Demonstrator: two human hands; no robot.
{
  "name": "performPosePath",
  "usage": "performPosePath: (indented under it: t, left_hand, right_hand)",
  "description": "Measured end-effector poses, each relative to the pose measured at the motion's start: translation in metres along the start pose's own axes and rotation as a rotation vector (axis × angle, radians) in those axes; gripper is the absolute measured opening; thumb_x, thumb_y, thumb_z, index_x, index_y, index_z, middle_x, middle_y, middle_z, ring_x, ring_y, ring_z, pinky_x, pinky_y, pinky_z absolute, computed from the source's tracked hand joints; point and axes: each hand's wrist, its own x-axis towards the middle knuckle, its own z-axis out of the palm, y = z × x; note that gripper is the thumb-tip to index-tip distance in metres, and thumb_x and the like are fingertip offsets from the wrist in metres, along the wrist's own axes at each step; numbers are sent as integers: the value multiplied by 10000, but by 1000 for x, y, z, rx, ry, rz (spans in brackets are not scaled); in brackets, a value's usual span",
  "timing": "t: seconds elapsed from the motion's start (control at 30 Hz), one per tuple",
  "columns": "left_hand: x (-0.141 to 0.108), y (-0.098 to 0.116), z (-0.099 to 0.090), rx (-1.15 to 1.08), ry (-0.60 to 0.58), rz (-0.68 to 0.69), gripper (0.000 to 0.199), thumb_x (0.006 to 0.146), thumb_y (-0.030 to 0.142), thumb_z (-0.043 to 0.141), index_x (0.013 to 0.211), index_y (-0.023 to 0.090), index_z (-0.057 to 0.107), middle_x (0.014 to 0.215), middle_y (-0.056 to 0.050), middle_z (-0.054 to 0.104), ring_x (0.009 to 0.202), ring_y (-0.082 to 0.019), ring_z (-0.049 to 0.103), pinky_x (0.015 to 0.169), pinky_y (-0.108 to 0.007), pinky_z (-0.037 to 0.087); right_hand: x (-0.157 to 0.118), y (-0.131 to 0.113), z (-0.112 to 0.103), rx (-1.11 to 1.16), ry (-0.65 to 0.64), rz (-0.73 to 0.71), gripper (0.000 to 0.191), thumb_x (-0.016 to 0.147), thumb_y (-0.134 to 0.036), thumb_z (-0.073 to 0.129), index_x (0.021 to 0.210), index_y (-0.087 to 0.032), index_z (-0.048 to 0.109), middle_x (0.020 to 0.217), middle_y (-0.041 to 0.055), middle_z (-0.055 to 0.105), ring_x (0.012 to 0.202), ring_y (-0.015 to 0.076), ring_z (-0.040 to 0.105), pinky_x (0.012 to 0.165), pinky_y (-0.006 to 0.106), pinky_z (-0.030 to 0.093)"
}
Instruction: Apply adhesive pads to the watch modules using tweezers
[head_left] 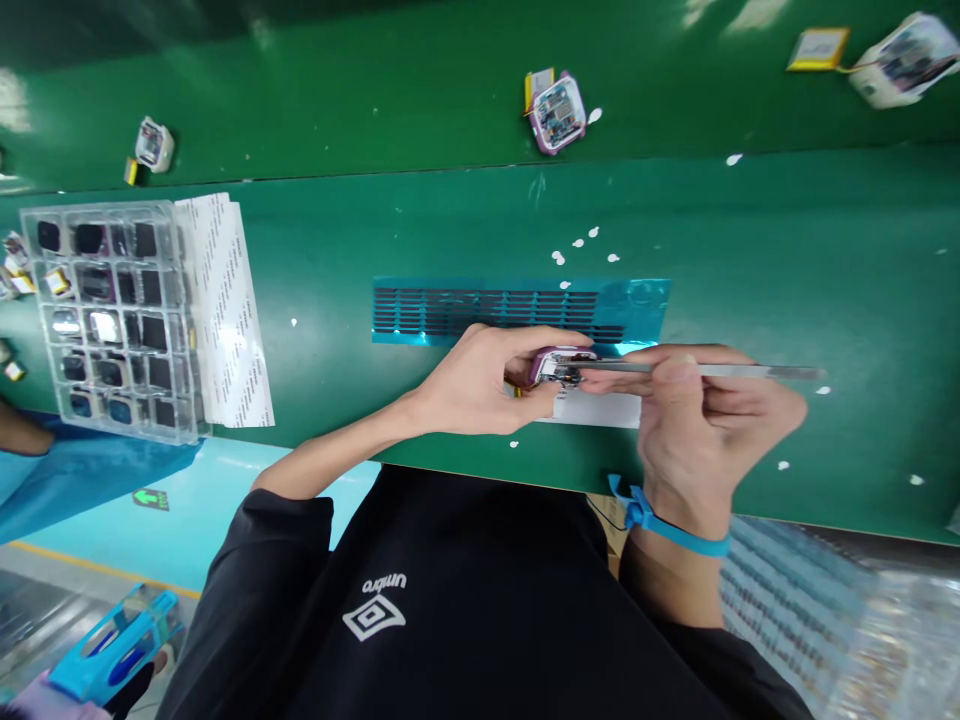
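A black shirt [480, 600] with a white logo is filling the foreground, nearest the camera, as two bare hands are working above it at a green worktop [322, 250]. The left hand [480, 385] is gripping a small purple-rimmed device [538, 366], its fingers clamped around the casing, which is lying between the thumb and the curled fingertips with its circuitry showing. From the other side, the right hand [709, 405], a blue band [679, 535] circling its wrist, is pinching metal tweezers [757, 371], fingers pressed together on the shaft. The tips are reaching over the device, just beside the left fingers; whether they are touching the circuitry cannot be told. A white sheet [604, 409] is lying below the right fingertips, while a blue strip [645, 298] is stretching just beyond both hands' fingers. Farther beyond them, a second purple-rimmed unit [559, 113] is resting on the green surface. Well to the left of the left fingers, a clear compartment tray [189, 425] is sitting against printed white sheets [236, 320].
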Motion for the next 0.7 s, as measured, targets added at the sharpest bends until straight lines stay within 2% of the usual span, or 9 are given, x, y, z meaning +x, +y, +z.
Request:
performPosePath:
  t: [0.2, 0.33, 0.47, 0.57, 0.63, 0.7]
  left_hand:
    - [-2, 4, 0, 2, -4, -32, 401, 938, 218, 560, 1311, 135, 683, 709, -16, 758, 648, -174, 777, 605, -248, 601]
    - [-2, 3, 0, 4, 11, -26, 384, 936, 201, 568, 1289, 127, 700, 709, -23, 756, 645, -183, 782, 607, -255, 609]
    - [0, -1, -1, 38, -11, -47, 347, 946, 173, 529, 1241, 135, 708, 739, -25, 759, 670, -179, 793, 591, -234, 604]
    - [0, -3, -3, 143, -55, -36, 342, 943, 155, 506, 1217, 132, 710, 786, -35, 771, 694, -175, 796, 567, -221, 574]
    - [1, -3, -3, 241, -68, -8, 352, 955, 161, 497, 1240, 137, 704, 784, -28, 774, 705, -166, 789, 575, -222, 551]
    - [2, -1, -3, 314, -73, 35, 343, 994, 204, 497, 1273, 134, 685, 796, -31, 787, 702, -153, 769, 607, -234, 538]
  right_hand:
    - [-2, 2, 0, -1, 5, -11, 142, 945, -317, 753, 925, -198, 828, 746, 35, 792, 597, 226, 767, 511, 301, 642]
    - [-5, 2, 0, -22, -16, -11, 148, 971, -310, 721, 981, -211, 830, 752, 28, 795, 603, 215, 768, 529, 300, 641]
    - [-6, 0, -2, -108, -39, -89, 130, 963, -270, 717, 988, -226, 837, 792, 26, 806, 618, 205, 770, 526, 288, 618]
    - [-1, -2, -13, -144, -17, -173, 93, 923, -264, 753, 941, -250, 843, 788, 15, 805, 655, 212, 777, 538, 298, 606]
    - [6, -3, -25, -166, 32, -235, 112, 929, -259, 738, 973, -277, 840, 801, 7, 808, 680, 218, 780, 561, 329, 602]
    - [16, -4, -39, -296, 18, -292, 153, 936, -240, 727, 1017, -314, 832, 872, 3, 822, 742, 223, 786, 608, 361, 592]
